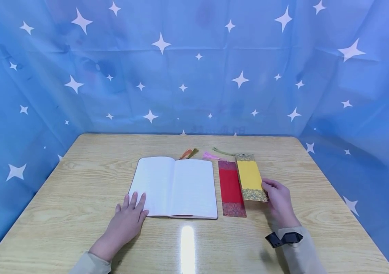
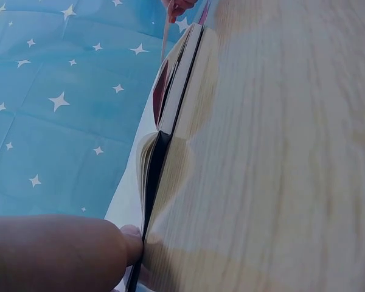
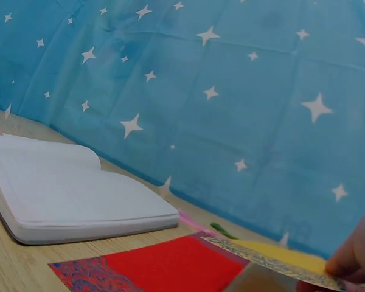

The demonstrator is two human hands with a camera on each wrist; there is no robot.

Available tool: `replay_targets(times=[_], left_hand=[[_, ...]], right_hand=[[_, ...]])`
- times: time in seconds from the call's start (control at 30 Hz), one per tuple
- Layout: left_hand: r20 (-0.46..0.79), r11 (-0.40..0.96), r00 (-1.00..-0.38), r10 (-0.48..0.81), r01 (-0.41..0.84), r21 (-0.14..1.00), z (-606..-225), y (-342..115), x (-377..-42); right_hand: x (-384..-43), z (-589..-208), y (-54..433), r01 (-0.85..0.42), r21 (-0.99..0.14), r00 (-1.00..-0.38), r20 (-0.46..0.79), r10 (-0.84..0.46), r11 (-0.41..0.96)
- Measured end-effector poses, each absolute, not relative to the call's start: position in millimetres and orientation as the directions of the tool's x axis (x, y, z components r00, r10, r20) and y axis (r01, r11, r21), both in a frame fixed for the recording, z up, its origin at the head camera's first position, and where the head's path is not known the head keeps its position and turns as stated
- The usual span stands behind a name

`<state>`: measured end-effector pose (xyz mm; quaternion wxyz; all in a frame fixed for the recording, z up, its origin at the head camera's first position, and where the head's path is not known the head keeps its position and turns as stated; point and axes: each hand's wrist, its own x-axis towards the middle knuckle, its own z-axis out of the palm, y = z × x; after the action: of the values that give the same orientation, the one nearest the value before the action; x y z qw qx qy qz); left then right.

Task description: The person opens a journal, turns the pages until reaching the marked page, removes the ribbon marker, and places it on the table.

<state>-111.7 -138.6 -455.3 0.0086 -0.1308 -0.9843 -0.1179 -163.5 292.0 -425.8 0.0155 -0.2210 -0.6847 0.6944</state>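
Observation:
An open notebook (image 1: 194,186) with blank-looking pages lies on the table. My left hand (image 1: 128,217) rests on its lower left corner, fingers spread over the page. My right hand (image 1: 279,199) pinches a yellow bookmark (image 1: 250,175) with patterned ends by its lower right edge; in the right wrist view the near end of this bookmark (image 3: 292,258) is raised. A green tassel (image 1: 222,152) trails from its top. Just left of it, a red bookmark (image 1: 230,186) with a pink tassel (image 1: 211,156) lies flat beside the notebook, partly overlapped by the yellow one.
Orange and olive tassels (image 1: 189,153) stick out past the notebook's top edge. Between the pages, something dark red (image 2: 160,94) shows in the left wrist view. A blue star-patterned curtain (image 1: 194,76) stands behind the wooden table (image 1: 95,182) and along both sides.

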Motion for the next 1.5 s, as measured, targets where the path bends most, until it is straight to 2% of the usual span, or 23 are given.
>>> replay_targets(times=[0.2,0.47,0.73,0.93,1.5], left_hand=[[0.055,0.937,-0.965,0.256,0.262,0.232,-455,-139,-110],[0.055,0.935,-0.964,0.261,0.266,0.233,-455,-139,-110],[0.069,0.936,-0.964,0.257,0.266,0.231,-453,-139,-110],[0.072,0.933,-0.963,0.26,0.27,0.238,-455,-139,-110],[0.052,0.935,-0.964,0.261,0.265,0.234,-452,-139,-109]], right_hand=[[-157,-426,303,0.282,-0.959,-0.907,-0.273,0.32,-0.017],[-149,-435,309,0.339,-0.922,-0.907,-0.267,0.326,0.187],[-146,-440,307,0.233,-0.809,-0.946,-0.06,0.318,0.54],[-145,-438,305,0.16,-0.679,-0.964,0.05,0.263,0.716],[-139,-436,301,0.236,-0.52,-0.965,-0.03,0.259,0.821]])
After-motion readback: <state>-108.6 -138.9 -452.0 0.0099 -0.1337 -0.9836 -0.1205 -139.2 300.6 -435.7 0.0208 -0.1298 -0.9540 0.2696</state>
